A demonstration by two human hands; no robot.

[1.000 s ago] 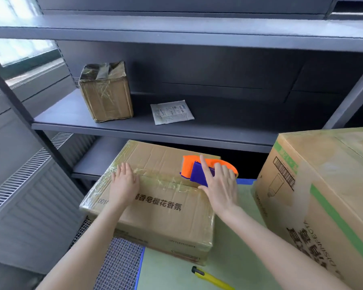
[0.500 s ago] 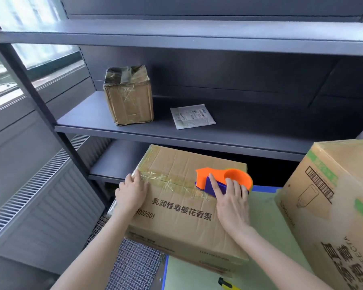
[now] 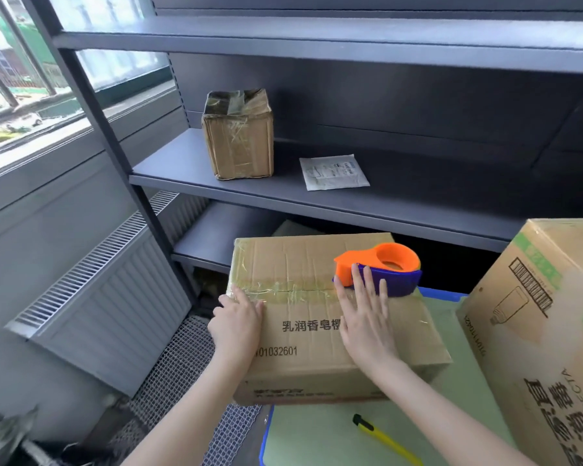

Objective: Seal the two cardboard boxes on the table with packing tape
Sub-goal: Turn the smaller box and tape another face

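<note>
On table (image 3: 317, 432), smaller box (image 3: 317, 344) is taped across its top seam. L hand (image 3: 239, 324): fingers together, bent over the box's left edge at seam end. R hand (image 3: 367, 317): fingers straight, slightly spread, laid flat on top, tips touching tape dispenser (image 3: 384, 267) on the far right. Counted: 2 boxes incl. larger box (image 3: 535, 331), 1 dispenser. Read on top: "101032601", "乳润香皂".
</note>
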